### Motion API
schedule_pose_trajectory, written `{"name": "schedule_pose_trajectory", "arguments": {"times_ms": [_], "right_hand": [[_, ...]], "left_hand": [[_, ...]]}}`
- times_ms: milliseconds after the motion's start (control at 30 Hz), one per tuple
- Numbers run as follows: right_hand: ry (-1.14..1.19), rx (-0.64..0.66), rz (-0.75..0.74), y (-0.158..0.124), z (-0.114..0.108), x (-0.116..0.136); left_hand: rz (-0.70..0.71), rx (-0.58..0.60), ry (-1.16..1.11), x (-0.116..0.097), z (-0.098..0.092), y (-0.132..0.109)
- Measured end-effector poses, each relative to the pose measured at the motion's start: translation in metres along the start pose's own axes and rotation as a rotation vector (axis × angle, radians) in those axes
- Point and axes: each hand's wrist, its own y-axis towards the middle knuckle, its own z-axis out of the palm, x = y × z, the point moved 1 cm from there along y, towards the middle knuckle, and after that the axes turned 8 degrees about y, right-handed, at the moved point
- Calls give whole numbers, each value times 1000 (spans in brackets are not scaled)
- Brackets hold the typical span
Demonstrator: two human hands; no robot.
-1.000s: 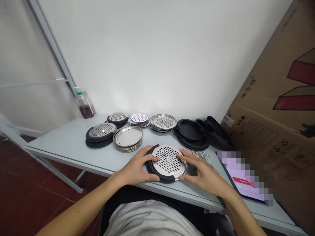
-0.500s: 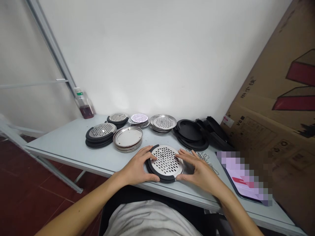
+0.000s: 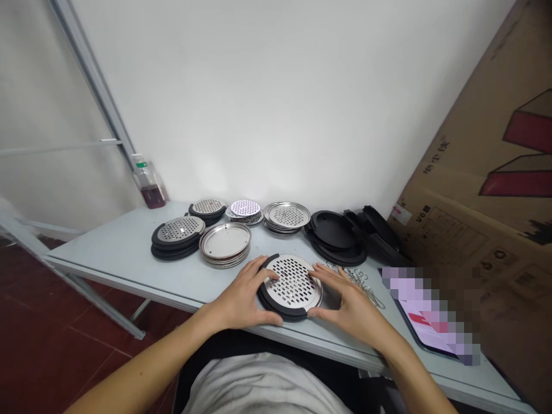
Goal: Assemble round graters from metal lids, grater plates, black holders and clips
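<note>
A round perforated metal plate (image 3: 294, 282) with a black rim lies flat near the table's front edge. The black rim wraps its left side, while bare metal edge shows at the right. My left hand (image 3: 245, 293) grips the left side, thumb at the front rim and index fingertip resting on the holes. On the right edge, my right hand (image 3: 347, 296) holds it between thumb and fingers. Small metal rings (image 3: 360, 280) lie beyond my right hand, partly hidden by it. Behind stand a stack of shallow metal dishes (image 3: 225, 241) and a stack of perforated metal discs (image 3: 287, 216).
Finished-looking black-rimmed plates (image 3: 179, 230) are stacked at the left. Black round parts (image 3: 334, 230) sit at the back right. A phone-like screen (image 3: 426, 316), partly blurred, lies by a large cardboard box (image 3: 466, 230). A bottle (image 3: 149, 187) with dark liquid stands at the back left.
My left thumb has shifted slightly along the front rim. The plate and my right hand stay nearly as they were.
</note>
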Motion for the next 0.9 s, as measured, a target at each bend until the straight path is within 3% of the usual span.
{"name": "schedule_pose_trajectory", "arguments": {"times_ms": [167, 367, 633, 767, 900], "right_hand": [[-16, 23, -3, -4, 2, -3], [-31, 66, 16, -6, 5, -7], [96, -112, -3, -6, 3, -3], [126, -165, 31, -6, 3, -2], [86, -104, 35, -5, 7, -4]], "left_hand": [[16, 10, 78, 1, 5, -1], [127, -110, 140, -1, 5, -2], [232, -365, 140, -9, 7, 2], [113, -421, -43, -14, 3, -1], [-52, -475, -224, -18, -1, -2]]}}
